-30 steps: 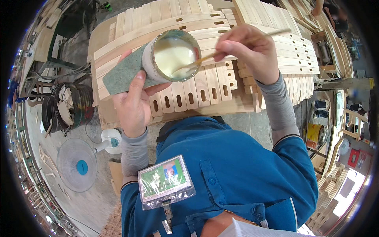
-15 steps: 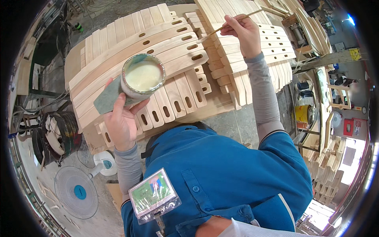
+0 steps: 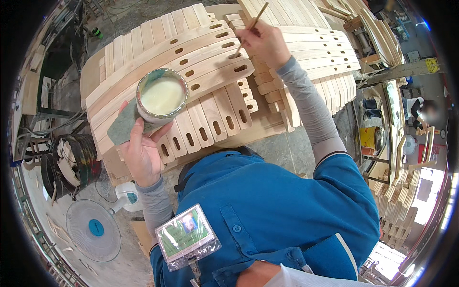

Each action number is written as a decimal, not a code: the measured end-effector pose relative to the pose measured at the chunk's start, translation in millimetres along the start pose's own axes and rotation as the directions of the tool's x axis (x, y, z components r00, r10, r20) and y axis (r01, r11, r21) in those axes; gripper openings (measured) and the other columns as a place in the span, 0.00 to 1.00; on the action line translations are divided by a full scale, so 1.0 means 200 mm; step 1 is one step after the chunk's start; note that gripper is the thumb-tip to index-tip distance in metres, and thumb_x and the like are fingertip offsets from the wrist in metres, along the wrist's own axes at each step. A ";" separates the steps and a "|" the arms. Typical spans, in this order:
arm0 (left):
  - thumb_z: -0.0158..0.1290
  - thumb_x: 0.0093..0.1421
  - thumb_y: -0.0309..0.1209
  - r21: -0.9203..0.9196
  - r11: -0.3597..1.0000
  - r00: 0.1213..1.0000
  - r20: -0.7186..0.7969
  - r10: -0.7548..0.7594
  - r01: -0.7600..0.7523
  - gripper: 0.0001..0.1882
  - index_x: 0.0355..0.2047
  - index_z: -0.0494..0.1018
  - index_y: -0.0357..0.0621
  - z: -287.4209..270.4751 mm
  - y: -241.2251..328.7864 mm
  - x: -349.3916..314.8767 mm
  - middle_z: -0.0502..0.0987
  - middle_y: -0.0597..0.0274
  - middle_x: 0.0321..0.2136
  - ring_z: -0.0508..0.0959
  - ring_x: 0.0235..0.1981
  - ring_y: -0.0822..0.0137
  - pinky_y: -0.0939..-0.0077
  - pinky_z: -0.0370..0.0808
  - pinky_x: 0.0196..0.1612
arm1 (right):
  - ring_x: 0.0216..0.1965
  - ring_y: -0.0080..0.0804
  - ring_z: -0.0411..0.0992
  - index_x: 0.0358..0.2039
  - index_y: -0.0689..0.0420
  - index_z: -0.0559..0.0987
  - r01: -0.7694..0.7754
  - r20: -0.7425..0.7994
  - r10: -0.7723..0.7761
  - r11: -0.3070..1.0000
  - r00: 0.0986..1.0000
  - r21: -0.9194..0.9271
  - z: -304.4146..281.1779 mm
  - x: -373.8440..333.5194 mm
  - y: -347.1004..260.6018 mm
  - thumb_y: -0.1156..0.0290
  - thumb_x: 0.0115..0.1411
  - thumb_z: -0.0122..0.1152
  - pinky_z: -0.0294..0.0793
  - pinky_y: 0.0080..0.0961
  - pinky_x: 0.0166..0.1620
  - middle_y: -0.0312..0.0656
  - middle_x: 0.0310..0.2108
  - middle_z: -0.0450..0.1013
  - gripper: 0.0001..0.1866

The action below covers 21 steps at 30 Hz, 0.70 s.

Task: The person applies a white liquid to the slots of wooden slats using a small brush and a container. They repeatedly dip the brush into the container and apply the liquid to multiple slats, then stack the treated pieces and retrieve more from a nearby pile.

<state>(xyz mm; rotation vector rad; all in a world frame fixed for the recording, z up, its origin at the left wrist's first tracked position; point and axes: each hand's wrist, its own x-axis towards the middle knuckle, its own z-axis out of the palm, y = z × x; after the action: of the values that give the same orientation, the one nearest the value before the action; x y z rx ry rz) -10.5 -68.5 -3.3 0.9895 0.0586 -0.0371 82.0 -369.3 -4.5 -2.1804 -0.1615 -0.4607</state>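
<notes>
Head view: thin stick (image 3: pixel 259 15) in the right hand (image 3: pixel 266 46), pinched between thumb and fingers, slanting with its upper end leaning away to the right. Lower end is at a slot near the end of a pale wooden board (image 3: pixel 210 68); whether it touches the wood or sits inside the slot, cannot tell.

Cup (image 3: pixel 160 75) of creamy, pale liquid (image 3: pixel 164 96) to the left of that, raised over the boards, mouth up, rim crusted. Grey-green slab (image 3: pixel 123 130) projects from the cup's lower left. Left hand (image 3: pixel 143 157) grasps slab and cup from below, thumb on the near side, fingers partly hidden behind.

Under the cup: long slotted boards side by side, lying across a row of shorter slotted pieces (image 3: pixel 191 125). Second stack of boards (image 3: pixel 318 50) just to the right, on the same tan worktop (image 3: pixel 268 126).

Farther out: wearer's blue shirt (image 3: pixel 291 205), with clear-sleeved badge (image 3: pixel 188 234). White fan (image 3: pixel 93 229) and dark drum (image 3: pixel 87 160) at left; yellow container (image 3: pixel 367 137) and another person (image 3: pixel 417 111) at right.
</notes>
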 end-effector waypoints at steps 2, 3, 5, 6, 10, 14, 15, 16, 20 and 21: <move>0.38 0.59 0.23 -0.004 1.000 1.000 -0.022 0.006 -0.006 0.23 0.56 0.52 0.42 -0.02 0.01 -0.01 0.64 0.52 0.49 0.70 0.46 0.58 0.56 0.78 0.39 | 0.19 0.31 0.70 0.27 0.63 0.72 0.051 0.002 -0.051 0.992 0.999 -0.113 -0.02 -0.01 -0.06 0.66 0.52 0.59 0.69 0.24 0.24 0.43 0.17 0.70 0.11; 0.37 0.59 0.23 -0.005 1.000 1.000 -0.027 0.006 -0.007 0.23 0.56 0.52 0.42 -0.02 0.01 -0.01 0.64 0.52 0.49 0.70 0.46 0.58 0.56 0.77 0.39 | 0.19 0.32 0.70 0.27 0.63 0.72 0.074 -0.001 -0.075 0.982 0.997 -0.171 -0.03 -0.01 -0.08 0.66 0.52 0.59 0.69 0.24 0.24 0.43 0.17 0.70 0.12; 0.37 0.60 0.23 -0.014 1.000 1.000 -0.019 0.013 -0.013 0.23 0.56 0.51 0.42 -0.01 0.02 -0.02 0.64 0.51 0.49 0.70 0.46 0.58 0.56 0.77 0.39 | 0.19 0.33 0.70 0.27 0.62 0.72 0.099 0.039 -0.096 0.990 0.995 -0.096 0.02 -0.01 -0.08 0.66 0.52 0.59 0.69 0.24 0.24 0.43 0.16 0.70 0.11; 0.37 0.60 0.23 -0.019 1.000 1.000 -0.013 0.014 -0.014 0.23 0.56 0.51 0.42 -0.01 0.02 -0.02 0.64 0.51 0.48 0.70 0.46 0.58 0.56 0.77 0.39 | 0.19 0.33 0.70 0.27 0.62 0.72 0.108 0.056 -0.105 0.992 0.993 -0.060 0.04 -0.01 -0.07 0.66 0.52 0.59 0.69 0.24 0.24 0.43 0.16 0.70 0.11; 0.37 0.60 0.23 0.026 0.999 1.000 -0.017 0.019 -0.019 0.23 0.56 0.51 0.41 -0.02 0.03 -0.02 0.64 0.51 0.48 0.70 0.47 0.58 0.56 0.77 0.40 | 0.17 0.29 0.70 0.25 0.63 0.72 0.011 -0.001 -0.011 0.997 1.000 -0.072 -0.03 0.01 -0.04 0.65 0.53 0.59 0.69 0.23 0.22 0.42 0.16 0.71 0.13; 0.37 0.60 0.23 0.026 1.000 1.000 -0.008 0.005 -0.005 0.23 0.56 0.51 0.40 -0.01 0.02 -0.01 0.64 0.50 0.48 0.70 0.47 0.58 0.57 0.78 0.39 | 0.17 0.21 0.70 0.24 0.64 0.73 -0.056 0.057 0.054 0.998 0.997 0.040 0.01 0.01 -0.10 0.67 0.53 0.59 0.71 0.17 0.24 0.39 0.18 0.72 0.12; 0.37 0.60 0.23 0.024 1.000 1.000 -0.011 -0.002 0.002 0.23 0.56 0.51 0.40 0.01 0.02 -0.01 0.64 0.50 0.48 0.70 0.47 0.58 0.57 0.78 0.39 | 0.19 0.21 0.70 0.25 0.64 0.73 -0.079 0.072 0.074 0.994 0.995 0.074 0.00 0.01 -0.10 0.69 0.54 0.59 0.71 0.16 0.25 0.39 0.19 0.72 0.10; 0.37 0.60 0.23 0.036 0.999 1.000 -0.001 0.008 -0.008 0.23 0.56 0.51 0.40 0.01 0.02 -0.01 0.64 0.50 0.48 0.70 0.47 0.58 0.58 0.78 0.39 | 0.21 0.20 0.71 0.27 0.64 0.74 -0.103 0.088 0.094 0.989 0.992 0.106 -0.01 0.01 -0.10 0.70 0.54 0.58 0.71 0.15 0.27 0.39 0.20 0.73 0.09; 0.37 0.59 0.22 0.075 0.997 0.999 0.029 0.029 -0.031 0.23 0.56 0.51 0.40 0.00 0.03 0.00 0.64 0.50 0.48 0.71 0.46 0.58 0.60 0.78 0.39 | 0.23 0.19 0.71 0.30 0.65 0.75 -0.110 0.087 0.102 0.989 0.991 0.101 -0.19 -0.01 -0.02 0.72 0.53 0.58 0.71 0.14 0.29 0.39 0.22 0.73 0.09; 0.37 0.59 0.22 0.090 0.995 0.999 0.027 0.026 -0.029 0.23 0.56 0.51 0.40 -0.01 0.03 0.00 0.64 0.50 0.48 0.71 0.46 0.58 0.60 0.78 0.39 | 0.25 0.19 0.71 0.31 0.66 0.75 -0.075 0.105 0.065 0.993 0.992 0.093 -0.23 -0.02 -0.04 0.73 0.54 0.57 0.71 0.14 0.31 0.40 0.23 0.73 0.08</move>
<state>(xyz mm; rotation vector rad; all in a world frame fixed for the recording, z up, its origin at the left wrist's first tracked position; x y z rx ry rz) -9.3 -63.6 1.2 1.0804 0.0199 -0.0273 64.2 -401.2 25.0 -2.1078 -0.1591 -0.2957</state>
